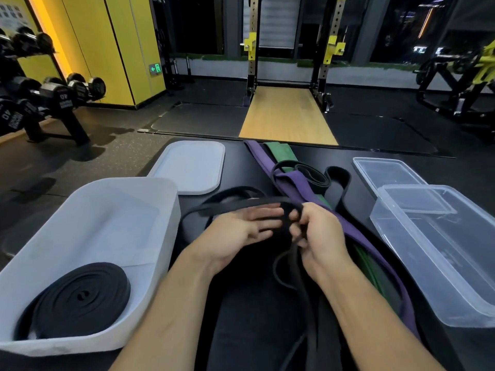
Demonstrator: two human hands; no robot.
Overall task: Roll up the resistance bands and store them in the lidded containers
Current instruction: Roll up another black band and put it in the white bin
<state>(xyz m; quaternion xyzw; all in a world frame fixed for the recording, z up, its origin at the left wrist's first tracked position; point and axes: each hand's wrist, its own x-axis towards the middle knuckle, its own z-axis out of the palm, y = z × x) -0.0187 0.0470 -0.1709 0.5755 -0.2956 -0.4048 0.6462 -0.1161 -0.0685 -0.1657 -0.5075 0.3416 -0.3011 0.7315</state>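
Head view, 1 moment. We are at a dark table (321, 159) in a gym.

Hands: the left hand (241, 231) lies at centre with the palm turned up. Its fingers are straight and relaxed, pointing right, and the fingertips touch a thin black band (235, 203). The right hand (318, 234) faces it, fingers curled and pinching the same band close to the left fingertips. From this pinch 1 strand runs left across the table. Other strands drop toward us between the forearms, 1 of them forming a loose loop below the right hand. We cannot tell how many turns sit inside the grip.

Containers: a white container (120, 180) stands open at the left, beside the left forearm. 1 rolled black band (77, 298) lies flat in its near corner, wound in a tight spiral. The white lid (190, 167) lies on the table just beyond it. A clear container (417, 253) stands open at the right. Its clear lid (388, 170) lies beyond it, overlapped in view by the container's far end.

Loose bands: a purple band (294, 183) and a green band (281, 151) stretch side by side from the far table edge toward us, passing under the right hand and forearm. A wide black band (340, 180) loops just right of them.

Background: a dumbbell rack (53, 95) stands at far left. Ahead is a squat rack (253, 62) over a wooden platform (286, 116).
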